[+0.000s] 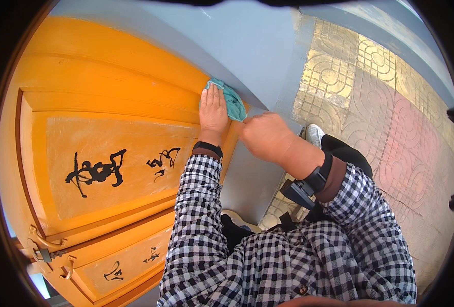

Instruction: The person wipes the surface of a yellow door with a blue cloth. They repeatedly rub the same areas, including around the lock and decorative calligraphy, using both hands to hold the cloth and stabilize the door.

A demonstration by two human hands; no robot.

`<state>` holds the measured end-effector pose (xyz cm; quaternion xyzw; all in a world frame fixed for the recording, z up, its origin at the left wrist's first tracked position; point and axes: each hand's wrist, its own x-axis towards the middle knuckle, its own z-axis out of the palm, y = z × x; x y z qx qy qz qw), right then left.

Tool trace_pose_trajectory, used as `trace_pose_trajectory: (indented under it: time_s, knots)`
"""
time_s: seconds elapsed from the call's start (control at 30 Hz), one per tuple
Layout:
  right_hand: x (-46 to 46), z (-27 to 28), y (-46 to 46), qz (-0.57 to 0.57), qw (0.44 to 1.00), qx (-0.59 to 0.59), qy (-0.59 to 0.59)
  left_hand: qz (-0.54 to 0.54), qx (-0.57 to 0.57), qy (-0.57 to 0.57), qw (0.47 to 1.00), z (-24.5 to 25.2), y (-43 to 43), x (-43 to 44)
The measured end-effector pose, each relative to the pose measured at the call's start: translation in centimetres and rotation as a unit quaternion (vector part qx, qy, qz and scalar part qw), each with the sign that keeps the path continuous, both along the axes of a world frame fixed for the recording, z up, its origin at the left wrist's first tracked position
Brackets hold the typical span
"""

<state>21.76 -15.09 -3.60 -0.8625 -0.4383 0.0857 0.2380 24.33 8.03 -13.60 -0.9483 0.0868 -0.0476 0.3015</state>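
Note:
A crumpled teal cloth [233,103] lies against the lower end of an orange wooden door [107,88], at its edge beside the grey-blue wall. My left hand [213,109] holds it there, palm down, with the fingers straight and close together. Part of the cloth is hidden beneath those fingers. My right hand [267,134] is curled into a fist, and its thumb side meets the cloth's lower corner. Its fingertips are turned away from view. Both wrists carry dark bands, below black-and-white checked sleeves.
Black brush-written characters mark the door's panels. Brass-coloured handles [70,268] and a padlock [43,255] are at the far left. The grey-blue wall [250,42] adjoins the door. A smooth grey slab [250,180] lies below my hands, with patterned paving tiles [376,115] and a shoe [314,135] to the right.

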Motion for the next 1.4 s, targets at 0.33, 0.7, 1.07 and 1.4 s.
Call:
trace_pose_trajectory:
  time_s: [0.33,0.7,1.07,1.4]
  knots:
    - [-0.2,-0.3,1.3,0.026,1.0,0.003,-0.002,0.013,-0.11,0.173,0.979,-5.5,-0.1,-0.6]
    - [0.6,1.2,1.6,-0.115,0.939,0.282,0.157,0.153,-0.575,-0.155,0.789,10.6,2.8,-5.1]
    - [1.1,0.4,1.2,-0.138,0.791,0.442,0.4,-0.175,-0.567,-0.495,0.635,45.9,5.7,3.2]
    - [0.6,1.2,1.4,-0.117,0.84,0.394,0.353,-0.156,-0.224,-0.656,0.703,42.0,5.8,9.4]
